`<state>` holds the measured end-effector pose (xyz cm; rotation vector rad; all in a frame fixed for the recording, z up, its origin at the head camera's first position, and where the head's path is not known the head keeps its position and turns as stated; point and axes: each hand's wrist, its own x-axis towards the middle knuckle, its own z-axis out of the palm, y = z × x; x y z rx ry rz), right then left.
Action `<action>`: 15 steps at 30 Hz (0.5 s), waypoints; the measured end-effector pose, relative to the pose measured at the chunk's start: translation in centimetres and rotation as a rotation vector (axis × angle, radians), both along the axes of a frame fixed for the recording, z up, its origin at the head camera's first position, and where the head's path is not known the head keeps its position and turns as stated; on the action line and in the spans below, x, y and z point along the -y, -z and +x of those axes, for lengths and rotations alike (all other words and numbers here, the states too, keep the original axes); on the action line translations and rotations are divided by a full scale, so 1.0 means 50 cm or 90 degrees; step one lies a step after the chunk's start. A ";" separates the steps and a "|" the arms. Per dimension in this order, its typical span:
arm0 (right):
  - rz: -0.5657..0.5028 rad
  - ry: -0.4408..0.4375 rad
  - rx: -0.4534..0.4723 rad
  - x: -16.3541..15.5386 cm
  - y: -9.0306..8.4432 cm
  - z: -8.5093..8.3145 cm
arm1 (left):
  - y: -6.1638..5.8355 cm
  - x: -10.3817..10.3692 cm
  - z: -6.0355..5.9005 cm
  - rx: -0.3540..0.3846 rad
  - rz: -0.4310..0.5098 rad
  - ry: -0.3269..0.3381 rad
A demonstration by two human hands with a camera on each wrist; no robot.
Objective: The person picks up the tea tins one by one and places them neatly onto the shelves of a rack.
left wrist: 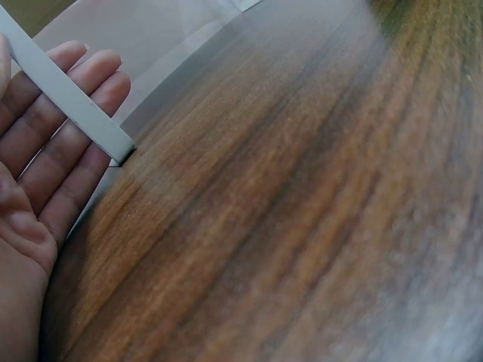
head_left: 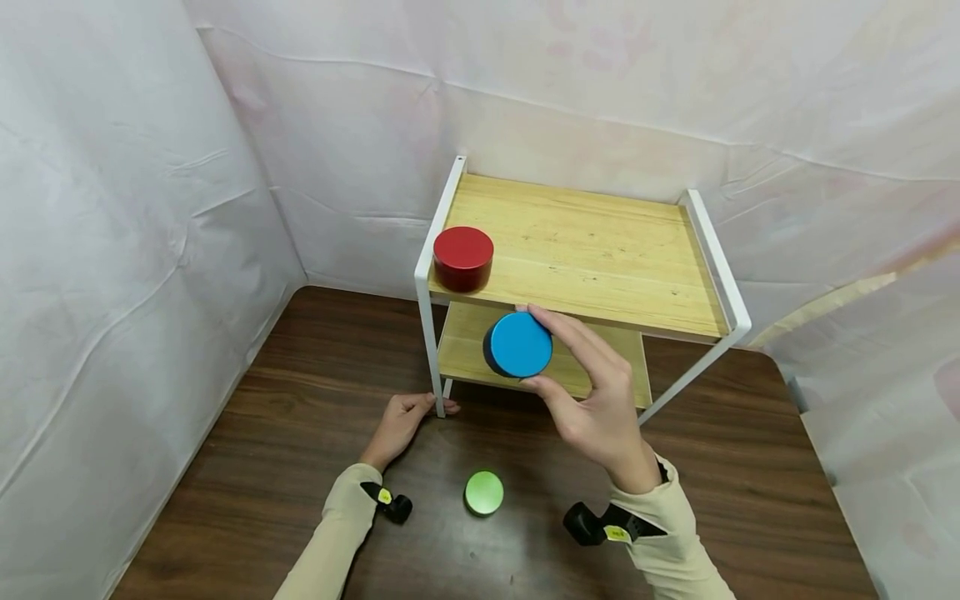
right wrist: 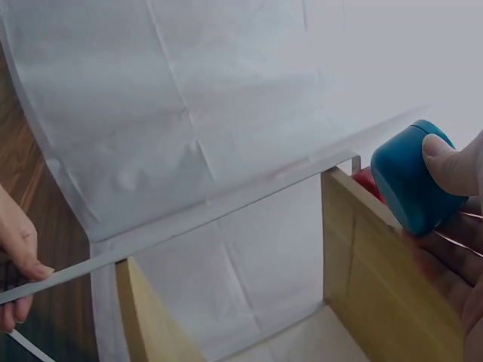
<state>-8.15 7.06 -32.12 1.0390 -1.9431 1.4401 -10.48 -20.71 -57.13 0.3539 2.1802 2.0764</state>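
Observation:
My right hand [head_left: 600,408] pinches a round blue tin [head_left: 519,345] between thumb and fingers, in front of the shelf's upper board. The right wrist view shows this blue tin [right wrist: 413,177] from the side, with its lid seam and rounded bottom. Down at the front left, my left hand [head_left: 399,427] holds the white metal shelf leg [head_left: 430,350] near its foot. Its fingers [left wrist: 56,143] lie behind the leg, the thumb in front. A red tin [head_left: 463,260] stands on the upper board's left front corner. On the table between the forearms is a small green tin [head_left: 483,493].
The two-tier shelf has a pale wooden upper board [head_left: 592,250] and a lower board [head_left: 472,346] in a white frame. It stands on a dark wood-grain table [head_left: 300,383]. Pale sheeting [head_left: 337,167] hangs close behind the shelf and along both sides.

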 end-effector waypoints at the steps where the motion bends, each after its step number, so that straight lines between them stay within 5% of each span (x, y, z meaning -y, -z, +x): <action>1: 0.000 -0.001 -0.006 0.001 -0.004 -0.001 | 0.000 0.000 0.000 0.000 -0.001 0.000; 15: 0.001 0.045 -0.021 -0.001 -0.064 -0.021 | 0.000 -0.002 -0.002 -0.011 0.010 0.005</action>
